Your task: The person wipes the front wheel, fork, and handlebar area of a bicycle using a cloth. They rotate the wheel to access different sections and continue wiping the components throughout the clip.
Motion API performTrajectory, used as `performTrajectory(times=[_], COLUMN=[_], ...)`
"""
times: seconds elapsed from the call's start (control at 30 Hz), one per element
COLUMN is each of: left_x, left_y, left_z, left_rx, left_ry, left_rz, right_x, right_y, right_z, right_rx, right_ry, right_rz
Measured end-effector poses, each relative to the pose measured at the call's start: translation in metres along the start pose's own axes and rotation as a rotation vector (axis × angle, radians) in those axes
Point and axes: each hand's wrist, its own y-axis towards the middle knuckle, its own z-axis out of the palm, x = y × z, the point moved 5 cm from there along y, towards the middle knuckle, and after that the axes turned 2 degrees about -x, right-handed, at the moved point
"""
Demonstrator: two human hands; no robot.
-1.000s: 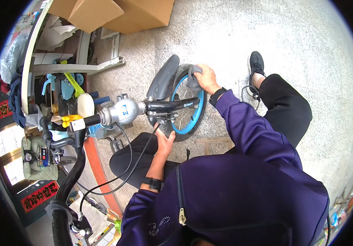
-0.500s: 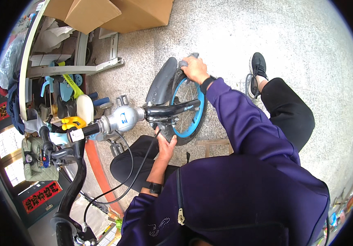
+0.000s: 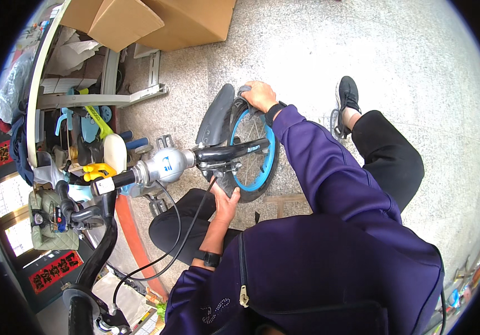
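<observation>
Under me spreads a pale, speckled floor, brightest ahead of me, with a cardboard box at its far left and a pale metal rack nearer, crowded with odds and ends. An orange-red strip crosses the floor on my left, and a quilted green cover hangs beyond the black handlebar. The bicycle's front wheel, with its blue rim, sits in front of me between my legs, held by a black fork. My right hand is closed over a bunched grey cloth, which touches the far part of the tyre beside the dark mudguard. My left hand is curled at the near side, just below the fork, thumb lying against the tyre's edge; its fingers are partly hidden, so I cannot tell how tightly they close.
</observation>
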Motion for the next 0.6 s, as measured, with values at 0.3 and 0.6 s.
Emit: performTrajectory(times=[0.3,0.6], left_x=[-0.004,-0.001], left_y=[-0.004,-0.008], left_z=[0.000,0.000], left_rx=[0.000,0.000], left_ry=[-0.154,-0.198], left_rz=[-0.135,-0.139], right_x=[0.021,-0.089], right_y=[-0.038,0.031], right_z=[-0.002,0.026], right_rx=[-0.020,0.087], right_ry=[-0.028,-0.019], right_rz=[-0.341,-0.067])
